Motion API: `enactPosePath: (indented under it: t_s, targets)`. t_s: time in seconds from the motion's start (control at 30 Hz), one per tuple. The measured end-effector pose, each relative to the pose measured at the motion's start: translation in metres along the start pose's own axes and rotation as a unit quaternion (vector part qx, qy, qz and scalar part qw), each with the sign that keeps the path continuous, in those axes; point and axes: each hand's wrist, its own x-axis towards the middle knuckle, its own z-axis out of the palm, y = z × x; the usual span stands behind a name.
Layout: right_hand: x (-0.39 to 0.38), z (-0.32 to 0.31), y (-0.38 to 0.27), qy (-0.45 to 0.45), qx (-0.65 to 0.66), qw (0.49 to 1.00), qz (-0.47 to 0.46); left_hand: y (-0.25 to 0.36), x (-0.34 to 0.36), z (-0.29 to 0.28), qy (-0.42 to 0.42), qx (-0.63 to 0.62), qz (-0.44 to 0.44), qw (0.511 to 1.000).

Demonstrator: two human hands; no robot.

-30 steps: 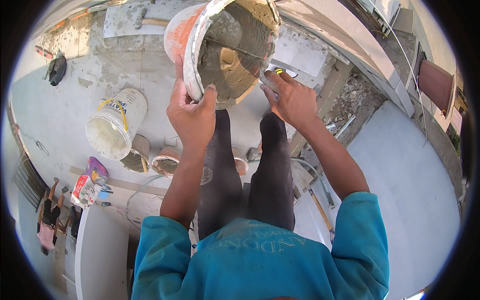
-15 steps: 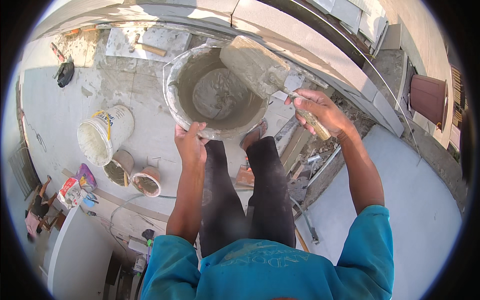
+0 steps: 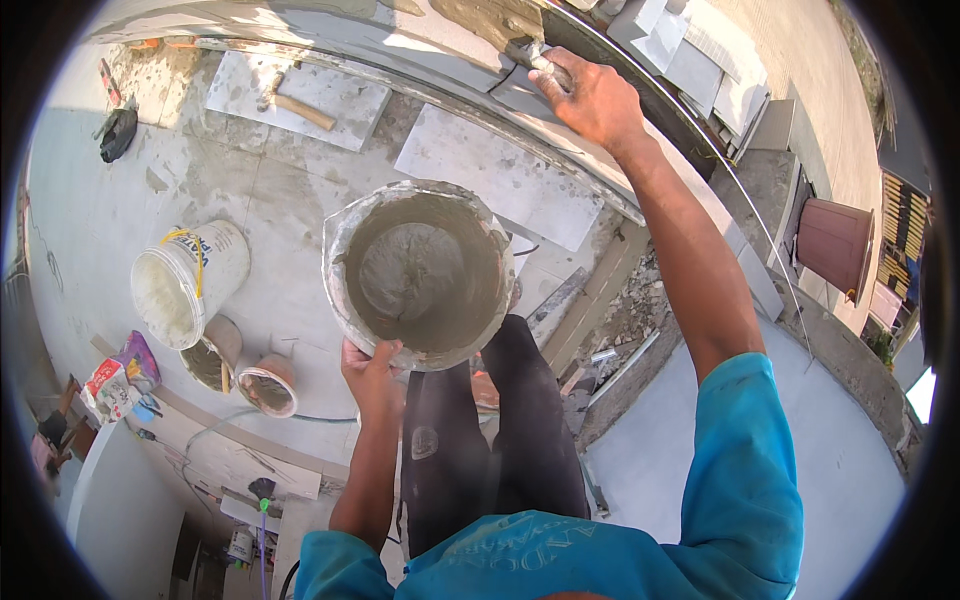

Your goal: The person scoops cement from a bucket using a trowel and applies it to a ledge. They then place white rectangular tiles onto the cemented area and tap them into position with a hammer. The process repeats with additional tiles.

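My left hand (image 3: 376,378) is closed on the near rim of a mortar-caked bucket (image 3: 338,285), held up in front of my legs. Wet grey mortar (image 3: 408,268) covers the bucket's bottom and is smeared up its inner wall. Far to the right, my right hand (image 3: 600,98) is wrapped round the handle of a trowel (image 3: 542,63). The trowel is at the pale block wall (image 3: 440,42), beside a strip of grey-brown mortar (image 3: 495,22) on it. Most of the blade is hidden or hard to make out.
Left on the floor stand a white bucket (image 3: 165,290) and two small mortar-stained pails (image 3: 222,345). A hammer (image 3: 303,110) lies on a pale slab (image 3: 345,118); another slab (image 3: 500,175) lies along the wall's foot. Rubble (image 3: 632,300) is at right, a maroon pot (image 3: 836,240) beyond.
My right hand has carried the trowel from above the bucket up and away to the wall. The bucket, still in my left hand, sits slightly lower in view.
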Motion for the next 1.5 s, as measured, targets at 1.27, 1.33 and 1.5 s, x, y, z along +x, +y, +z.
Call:
enactPosePath:
  t_s: [1.27,1.33,1.5]
  targets:
    - [-0.108,-0.011,0.163,-0.086,0.206,0.971,0.086,-0.048,-0.037,0.031,0.052,-0.028,0.038,0.998]
    - [-0.129,-0.004,0.180,-0.083,0.225,0.966,0.100,-0.053,-0.045,0.035,0.049,-0.035,0.038,0.997]
    - [-0.204,0.016,0.188,-0.014,0.154,0.974,0.163,-0.056,-0.068,0.049,0.079,-0.036,0.026,0.996]
